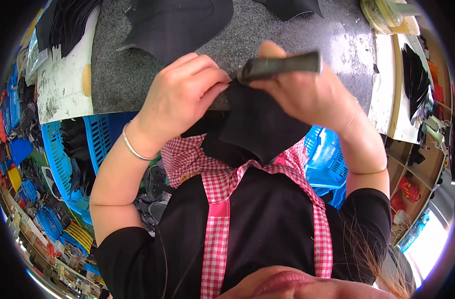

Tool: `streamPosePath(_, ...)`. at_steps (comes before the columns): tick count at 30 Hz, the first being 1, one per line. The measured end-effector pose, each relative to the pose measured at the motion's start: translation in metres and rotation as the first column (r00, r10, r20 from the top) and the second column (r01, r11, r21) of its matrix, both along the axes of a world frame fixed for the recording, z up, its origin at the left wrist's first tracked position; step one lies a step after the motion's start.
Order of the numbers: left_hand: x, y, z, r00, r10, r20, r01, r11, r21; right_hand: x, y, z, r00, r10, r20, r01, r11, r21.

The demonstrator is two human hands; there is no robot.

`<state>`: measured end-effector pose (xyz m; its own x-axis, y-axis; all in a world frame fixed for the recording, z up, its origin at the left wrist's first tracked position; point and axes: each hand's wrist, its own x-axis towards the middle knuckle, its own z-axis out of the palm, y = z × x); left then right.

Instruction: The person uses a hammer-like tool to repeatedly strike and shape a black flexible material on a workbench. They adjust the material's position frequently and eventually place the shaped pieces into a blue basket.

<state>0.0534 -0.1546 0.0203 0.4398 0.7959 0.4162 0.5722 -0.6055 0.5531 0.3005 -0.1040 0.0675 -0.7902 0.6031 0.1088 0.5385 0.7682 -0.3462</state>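
1. A grey, speckled desk (118,89) filled the upper view, its near edge facing the wearer.
2. A broad black sheet (182,22) with pointed corners lay toward the far edge, left of middle.
3. A smaller black piece (267,119) hung at the middle of the near edge, its upper end between the hands and the rest drooping toward the wearer. It looked like thin leather: probably light, soft, floppy and hard to break. Its upper rim seemed the place to pinch; the loose lower part would likely swing.
4. The left hand (187,87) pinched that rim between thumb and fingers. The right hand (307,92) was closed around a tool.
5. That dark metal tool (287,65), perhaps a hammer, was blurred.
6. No brand, label or lettering was readable on piece or tool; fine scale marks showed on a white board (63,107) by the desk's left edge.
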Motion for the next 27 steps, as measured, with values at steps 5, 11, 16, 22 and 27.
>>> streamPosePath(5,-0.004,-0.012,-0.006,0.998,0.062,-0.022,-0.060,0.996,0.064,-0.012,0.001,-0.003,0.997,0.061,-0.039,-0.057,0.992,0.109)
streamPosePath(11,-0.006,-0.027,-0.012,0.996,0.082,0.036,-0.086,0.986,0.144,-0.023,-0.003,0.003,0.998,-0.008,-0.060,0.008,1.000,0.006)
streamPosePath(16,0.008,-0.051,0.003,0.954,-0.226,0.195,0.232,0.973,-0.008,-0.023,-0.010,-0.010,0.997,-0.006,-0.076,0.004,0.999,-0.034)
streamPosePath(22,0.054,-0.057,-0.030,0.950,-0.176,-0.258,0.229,0.955,0.191,-0.016,-0.006,-0.005,0.981,-0.073,-0.181,0.038,0.981,-0.191)
streamPosePath(27,0.049,-0.066,-0.005,0.935,-0.337,0.108,0.339,0.941,0.005,0.010,-0.027,0.023,0.954,-0.210,-0.213,0.198,0.977,-0.077)
